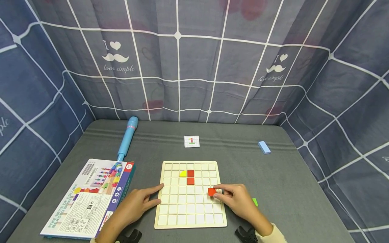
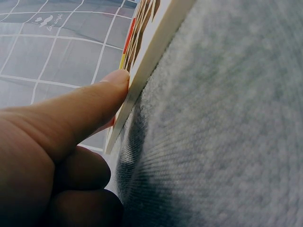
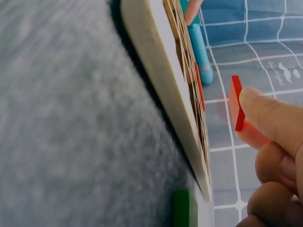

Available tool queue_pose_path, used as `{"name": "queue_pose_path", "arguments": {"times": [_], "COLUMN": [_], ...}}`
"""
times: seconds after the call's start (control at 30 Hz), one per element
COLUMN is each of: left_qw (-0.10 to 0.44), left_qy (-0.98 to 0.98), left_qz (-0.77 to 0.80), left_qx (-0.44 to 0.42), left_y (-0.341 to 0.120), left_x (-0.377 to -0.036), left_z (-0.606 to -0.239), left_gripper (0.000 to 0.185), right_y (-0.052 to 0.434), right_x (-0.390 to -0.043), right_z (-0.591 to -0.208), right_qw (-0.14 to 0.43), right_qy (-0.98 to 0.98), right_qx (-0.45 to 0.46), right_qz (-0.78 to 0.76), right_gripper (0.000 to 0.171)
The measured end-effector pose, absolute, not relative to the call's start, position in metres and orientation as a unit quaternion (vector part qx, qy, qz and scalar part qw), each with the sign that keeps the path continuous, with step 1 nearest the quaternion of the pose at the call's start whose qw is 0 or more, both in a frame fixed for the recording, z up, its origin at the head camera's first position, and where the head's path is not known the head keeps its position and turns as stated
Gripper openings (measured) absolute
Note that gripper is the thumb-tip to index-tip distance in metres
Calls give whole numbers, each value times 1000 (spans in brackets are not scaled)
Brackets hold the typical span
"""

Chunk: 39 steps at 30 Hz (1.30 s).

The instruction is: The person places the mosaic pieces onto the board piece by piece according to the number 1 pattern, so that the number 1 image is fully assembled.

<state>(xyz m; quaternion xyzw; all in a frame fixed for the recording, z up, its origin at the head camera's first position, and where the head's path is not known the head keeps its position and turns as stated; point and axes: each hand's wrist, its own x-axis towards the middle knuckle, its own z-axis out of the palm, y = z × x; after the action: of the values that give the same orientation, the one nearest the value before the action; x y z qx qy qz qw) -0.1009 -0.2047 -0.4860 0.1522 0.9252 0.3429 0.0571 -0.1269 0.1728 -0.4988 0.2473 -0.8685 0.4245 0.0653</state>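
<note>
Cloth [image 1: 243,158] is supporting a board [image 1: 190,210] containing three tiles [image 1: 190,173]; left hand [image 1: 140,199], held wide, is touching it; right hand [image 1: 238,198] is pinching a red tile [image 1: 211,192].

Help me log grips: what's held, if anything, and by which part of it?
A red square tile, pinched by the right hand at its right side in the head view. The left hand touches the board at its edge.

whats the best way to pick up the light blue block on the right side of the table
Probably pinch the light blue block across the middle of its two long sides, coming down from above. It lies flat and is oblong, so its width looks like the easier span. The right hand is nearer, but it pinches a red tile.
</note>
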Motion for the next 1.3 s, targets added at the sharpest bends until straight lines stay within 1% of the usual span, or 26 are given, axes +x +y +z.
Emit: {"name": "queue_pose_path", "arguments": {"times": [0.3,0.53,0.87,1.17,1.3], "left_qw": [52,58,48,51,50], "left_qy": [926,925,923,922,921], "left_qz": [341,345,348,350,352], "left_qx": [153,146,155,158,159], "left_y": [-203,-204,-205,-205,-205], "left_x": [-100,-101,-101,-99,-99], "left_z": [-485,-485,-486,-486,-486], "left_gripper": [51,51,51,50,50], "right_y": [158,146,125,110,107], "right_x": [-129,-128,-128,-127,-130], "right_z": [-496,-496,-497,-496,-498], "right_qw": [63,44,32,30,41], "right_qy": [-871,-863,-862,-859,-862], "right_qx": [244,235,242,256,259], "right_qz": [421,445,445,443,435], "right_gripper": [20,21,22,19,19]}}
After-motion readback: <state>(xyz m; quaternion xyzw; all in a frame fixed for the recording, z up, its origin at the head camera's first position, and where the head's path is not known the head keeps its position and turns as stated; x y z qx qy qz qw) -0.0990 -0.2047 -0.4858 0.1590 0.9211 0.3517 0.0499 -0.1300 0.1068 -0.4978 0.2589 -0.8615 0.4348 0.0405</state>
